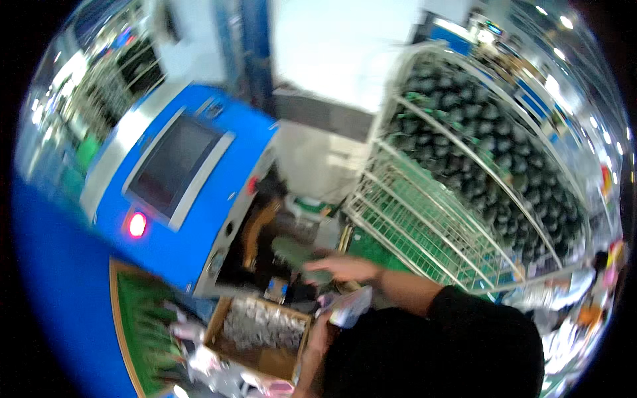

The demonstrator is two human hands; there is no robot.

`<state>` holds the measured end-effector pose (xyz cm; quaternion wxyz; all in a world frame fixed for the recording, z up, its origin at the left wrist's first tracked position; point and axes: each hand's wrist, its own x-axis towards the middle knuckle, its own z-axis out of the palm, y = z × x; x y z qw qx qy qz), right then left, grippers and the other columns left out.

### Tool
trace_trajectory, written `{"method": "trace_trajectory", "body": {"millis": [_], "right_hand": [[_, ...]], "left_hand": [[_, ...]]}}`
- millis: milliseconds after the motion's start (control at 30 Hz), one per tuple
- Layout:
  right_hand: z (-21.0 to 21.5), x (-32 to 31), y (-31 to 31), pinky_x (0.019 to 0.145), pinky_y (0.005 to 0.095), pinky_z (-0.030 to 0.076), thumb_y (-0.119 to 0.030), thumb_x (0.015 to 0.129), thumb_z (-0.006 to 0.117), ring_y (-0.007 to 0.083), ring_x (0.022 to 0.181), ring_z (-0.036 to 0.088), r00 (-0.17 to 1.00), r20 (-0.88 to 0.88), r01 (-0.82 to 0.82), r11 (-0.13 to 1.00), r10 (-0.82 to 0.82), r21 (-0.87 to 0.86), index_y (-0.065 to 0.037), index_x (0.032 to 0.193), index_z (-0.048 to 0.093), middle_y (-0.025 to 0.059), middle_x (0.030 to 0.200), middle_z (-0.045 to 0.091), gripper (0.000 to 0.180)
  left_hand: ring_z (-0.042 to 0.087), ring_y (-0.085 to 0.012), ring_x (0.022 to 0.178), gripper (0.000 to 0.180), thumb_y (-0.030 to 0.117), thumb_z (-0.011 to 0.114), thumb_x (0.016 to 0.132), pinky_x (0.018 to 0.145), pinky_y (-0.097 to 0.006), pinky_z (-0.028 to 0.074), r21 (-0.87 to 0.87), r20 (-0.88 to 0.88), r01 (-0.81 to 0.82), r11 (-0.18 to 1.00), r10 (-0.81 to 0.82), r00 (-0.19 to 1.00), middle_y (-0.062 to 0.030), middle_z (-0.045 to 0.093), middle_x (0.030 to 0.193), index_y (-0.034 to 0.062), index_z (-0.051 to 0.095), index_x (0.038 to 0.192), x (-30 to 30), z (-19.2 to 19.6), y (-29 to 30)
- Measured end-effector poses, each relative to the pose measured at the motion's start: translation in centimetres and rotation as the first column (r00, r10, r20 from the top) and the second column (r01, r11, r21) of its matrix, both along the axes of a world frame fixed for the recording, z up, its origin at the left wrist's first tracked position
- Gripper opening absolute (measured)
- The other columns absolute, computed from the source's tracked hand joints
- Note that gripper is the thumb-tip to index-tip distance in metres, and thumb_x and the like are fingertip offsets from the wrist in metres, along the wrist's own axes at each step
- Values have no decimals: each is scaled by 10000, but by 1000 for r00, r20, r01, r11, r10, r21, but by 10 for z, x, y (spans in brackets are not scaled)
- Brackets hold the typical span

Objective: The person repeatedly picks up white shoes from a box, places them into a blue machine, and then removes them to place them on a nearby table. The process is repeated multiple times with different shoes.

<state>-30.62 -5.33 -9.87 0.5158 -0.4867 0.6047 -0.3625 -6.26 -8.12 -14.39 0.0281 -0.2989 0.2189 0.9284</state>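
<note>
My right hand (343,267) reaches left into the opening at the side of a blue machine (245,126). Its fingers are closed on the end of a flat, elongated grey-green piece (292,253), blurred by motion. Lower down, my left hand (318,337) is beside a cardboard box and closed against a pale white and purplish piece (353,307) whose kind I cannot make out. A curved brown part (254,235) sits inside the machine's dark opening, left of the grey-green piece.
The machine has a dark screen (174,162) and a red-lit button (137,225). Grey pieces lie in the cardboard box (212,331). At right stands a metal wire rack (424,212) with rows of dark rounded things (491,146). A green surface (142,325) lies lower left.
</note>
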Motion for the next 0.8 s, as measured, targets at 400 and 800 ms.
{"method": "trace_trajectory", "body": {"millis": [400,800], "right_hand": [[20,-46,195,798,349,607,-153,956,676,226,950,702,288,668,754,593,-686,284,-58,1495,458,124,1284,629,589],[34,-233,437,584,331,600,-387,987,545,266,782,671,-106,943,993,75,316,86,-16,1286,567,232,1068,651,476]], "left_hand": [[598,-285,1173,512,340,583,976,1023,-421,469,-348,286,88,933,16,958,-162,624,1295,-42,572,1318,-5,33,5],[664,-219,873,378,210,709,910,816,-328,522,-422,367,307,853,-148,918,-127,694,1025,-62,644,1164,-116,47,65]]}}
